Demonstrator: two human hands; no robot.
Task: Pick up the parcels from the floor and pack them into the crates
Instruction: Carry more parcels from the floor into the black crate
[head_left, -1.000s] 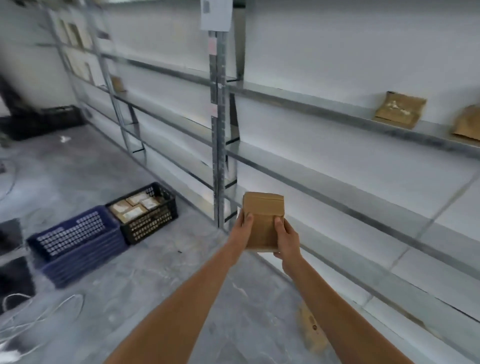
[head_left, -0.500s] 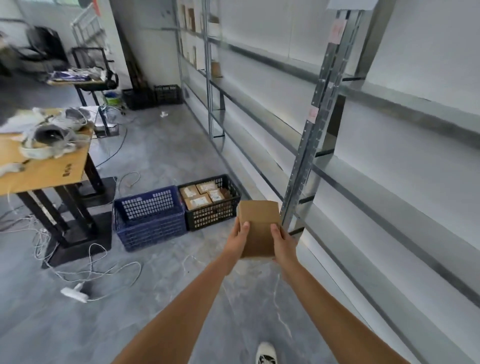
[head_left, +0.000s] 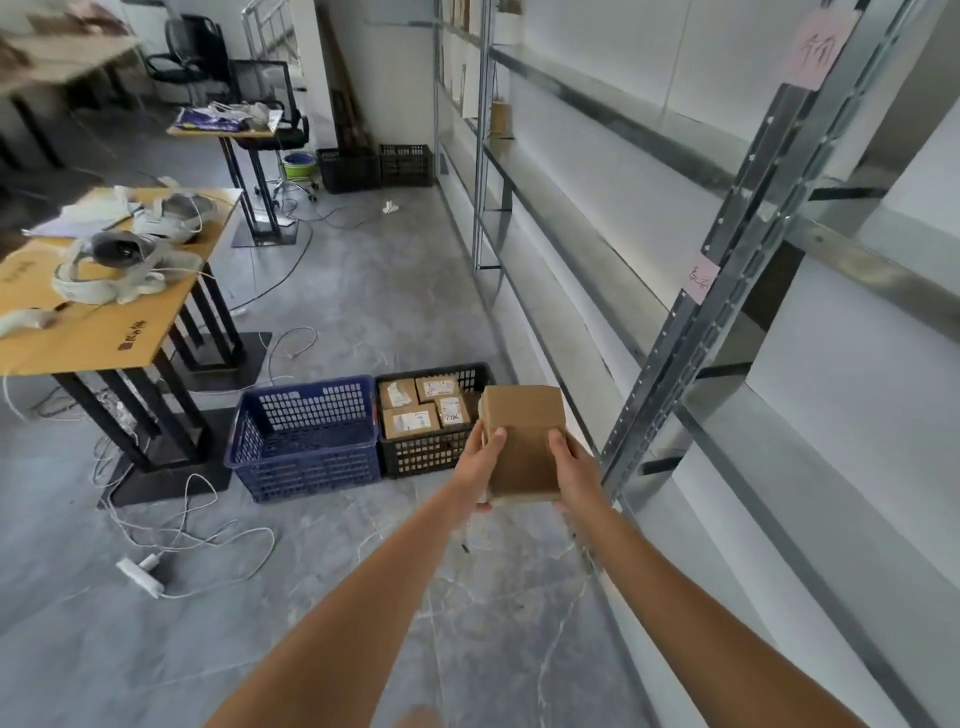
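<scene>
Beside rack edge — parcel between both hands

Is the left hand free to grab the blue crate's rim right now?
Probably not: the left hand and right hand both hold the brown parcel, and the blue crate sits farther ahead on the floor.

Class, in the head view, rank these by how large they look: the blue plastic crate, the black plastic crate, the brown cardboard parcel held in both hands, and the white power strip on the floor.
1. Blue plastic crate
2. Black plastic crate, partly hidden by the parcel
3. Brown cardboard parcel, which is nearer the camera, so its true size is unsure
4. White power strip
</scene>
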